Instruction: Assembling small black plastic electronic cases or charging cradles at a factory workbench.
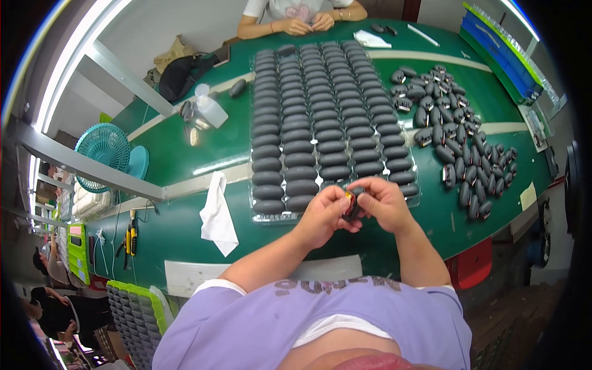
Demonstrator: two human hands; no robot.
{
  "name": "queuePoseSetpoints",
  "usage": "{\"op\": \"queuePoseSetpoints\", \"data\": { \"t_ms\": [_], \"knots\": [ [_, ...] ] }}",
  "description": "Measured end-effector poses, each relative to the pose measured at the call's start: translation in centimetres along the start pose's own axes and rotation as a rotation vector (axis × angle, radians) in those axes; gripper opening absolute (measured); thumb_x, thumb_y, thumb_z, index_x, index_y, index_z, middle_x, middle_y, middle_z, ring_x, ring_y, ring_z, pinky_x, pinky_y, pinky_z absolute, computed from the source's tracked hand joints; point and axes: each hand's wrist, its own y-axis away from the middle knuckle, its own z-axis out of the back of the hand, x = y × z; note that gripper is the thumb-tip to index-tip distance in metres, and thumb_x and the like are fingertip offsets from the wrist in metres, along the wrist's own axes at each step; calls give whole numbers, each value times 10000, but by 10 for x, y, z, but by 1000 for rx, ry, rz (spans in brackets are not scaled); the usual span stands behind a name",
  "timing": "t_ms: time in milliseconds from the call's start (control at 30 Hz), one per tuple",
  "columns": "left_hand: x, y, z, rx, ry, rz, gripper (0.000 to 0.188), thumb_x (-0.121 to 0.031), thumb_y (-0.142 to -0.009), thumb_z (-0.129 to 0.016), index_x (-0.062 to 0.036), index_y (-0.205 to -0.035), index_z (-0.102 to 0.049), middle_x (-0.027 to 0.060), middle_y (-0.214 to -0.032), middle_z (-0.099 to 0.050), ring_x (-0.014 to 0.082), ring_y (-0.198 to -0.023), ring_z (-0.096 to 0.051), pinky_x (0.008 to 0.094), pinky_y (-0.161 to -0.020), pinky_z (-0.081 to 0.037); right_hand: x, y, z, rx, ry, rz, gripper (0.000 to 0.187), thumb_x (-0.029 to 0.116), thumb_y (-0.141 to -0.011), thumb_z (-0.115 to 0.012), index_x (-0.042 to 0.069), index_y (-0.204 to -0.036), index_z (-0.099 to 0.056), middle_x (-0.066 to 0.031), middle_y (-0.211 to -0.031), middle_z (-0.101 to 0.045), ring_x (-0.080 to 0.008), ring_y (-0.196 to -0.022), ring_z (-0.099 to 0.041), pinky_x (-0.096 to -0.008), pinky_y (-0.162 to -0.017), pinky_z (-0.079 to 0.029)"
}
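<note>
Close in front of my chest, my left hand (pixel 322 214) and my right hand (pixel 383 202) pinch a small dark oval casing (pixel 353 211) between them. A bit of yellow and red shows on its side by the left thumb; the fingers cover much of it. Just beyond my hands lies a clear plastic tray (pixel 266 219) filled with rows of smooth dark grey oval casings (pixel 300 159). To the right, a loose pile of similar dark casings (pixel 464 135) spreads over the green table (pixel 185 225), some showing pale and reddish parts.
A white cloth (pixel 217 216) lies left of the tray, with a white bottle (pixel 211 110) farther back. Yellow-handled tools (pixel 131 237) and a teal fan (pixel 103 154) are on the left. Blue bins (pixel 499 55) stand far right. Across the table, another person's hands (pixel 309 23) meet.
</note>
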Motion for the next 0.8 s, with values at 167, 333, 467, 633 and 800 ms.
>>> {"op": "queuePoseSetpoints", "data": {
  "t_ms": [167, 333, 467, 633, 800],
  "knots": [
    [-12, -4, -1, 105, 270, 54, 314, -293, -990, -457, -34, -1164, -480, 163, -1019, -623, 268, -879, -674, 357, -779, -587, 3, -13, -9, -99, 125, -45, 244, 150, -914, -622, -6, -1101, -623, -20, -877, -648, -62, -728, -575, -206, -633, -483],
    [-10, -10, -1, 47, 299, 61, 369, -318, -1001, -420, -45, -1246, -467, 141, -1106, -617, 253, -959, -652, 349, -827, -568, -1, -14, -4, -125, 354, 324, 586, 154, -734, -778, 25, -1255, -544, -86, -1132, -563, -178, -1069, -524, -306, -911, -437],
    [-4, -8, -1, 6, 310, 57, 381, -338, -1006, -411, -65, -1268, -453, 129, -1113, -611, 244, -1013, -624, 367, -870, -528, 2, -11, -6, -51, 640, 487, 732, 162, -604, -833, 16, -1260, -542, -120, -1267, -559, -269, -1182, -513, -359, -1006, -400],
    [-1, -6, 3, 1, 353, 71, 389, -350, -1007, -409, -77, -1282, -442, 131, -1104, -608, 243, -1011, -622, 372, -880, -514, 1, -11, -8, -58, 688, 504, 751, 141, -594, -850, 23, -1263, -530, -148, -1210, -572, -290, -1117, -554, -359, -959, -446],
    [-3, -7, 0, 34, 325, 42, 397, -343, -992, -445, -74, -1283, -442, 108, -1107, -600, 223, -1018, -609, 360, -874, -508, -3, -9, -11, -48, 459, 393, 838, 51, -613, -842, -3, -1333, -417, -165, -1295, -540, -218, -1152, -551, -342, -990, -432]
  ]
}}
